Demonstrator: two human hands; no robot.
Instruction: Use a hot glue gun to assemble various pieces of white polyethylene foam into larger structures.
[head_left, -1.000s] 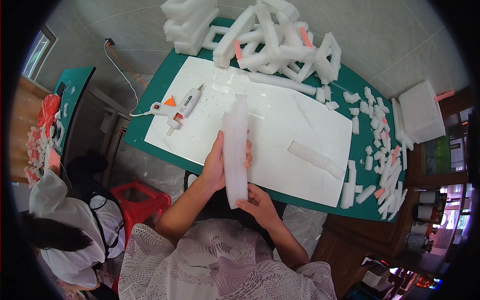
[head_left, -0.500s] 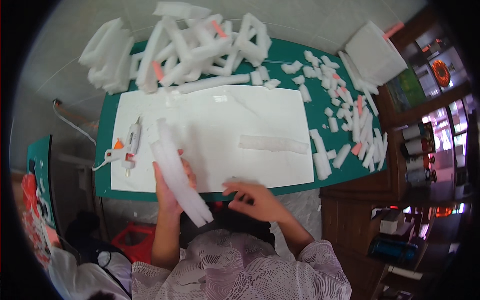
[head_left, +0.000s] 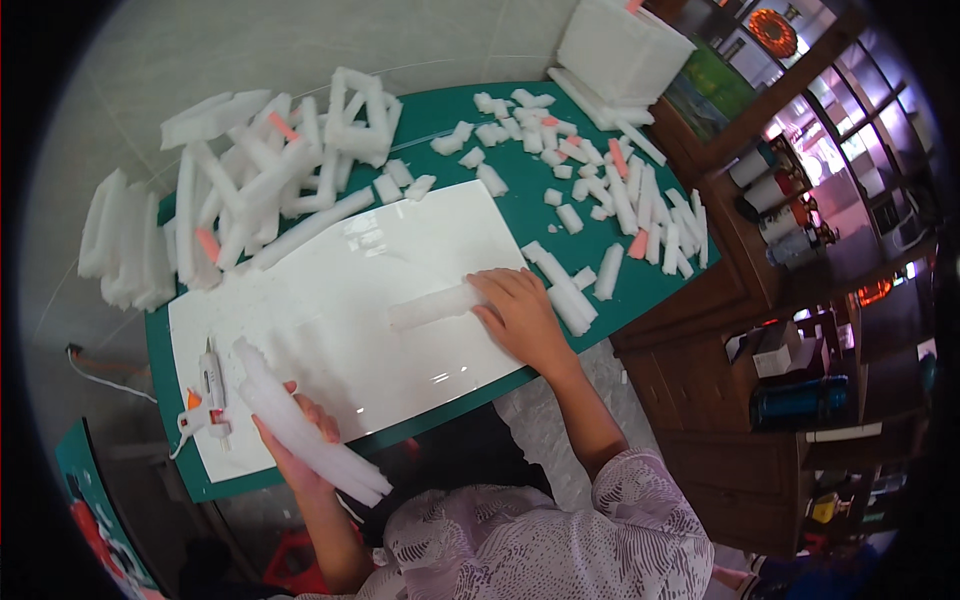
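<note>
My left hand (head_left: 305,440) is wrapped round a long bundle of white foam strips (head_left: 290,420), held tilted over the near left part of the white board (head_left: 330,350). The strips lie lengthwise against one another. At the board's right side, my right hand (head_left: 520,310) grips the end of a single flat foam strip (head_left: 430,308), thumb on its near side and fingers over the far side. That strip's other end points left across the board. To the left of the bundle lies a white glue gun (head_left: 210,395) with an orange part.
Open foam frames (head_left: 260,170) are heaped at the back left of the green table (head_left: 440,100). Short foam offcuts (head_left: 560,160) and longer foam sticks (head_left: 640,200), some pink, are strewn at the right. A white foam block (head_left: 620,55) stands at the far right corner.
My right hand has moved forward and right from the table's near edge and taken hold of the flat strip. My left hand still holds the bundle. The whole view has turned to the right.
</note>
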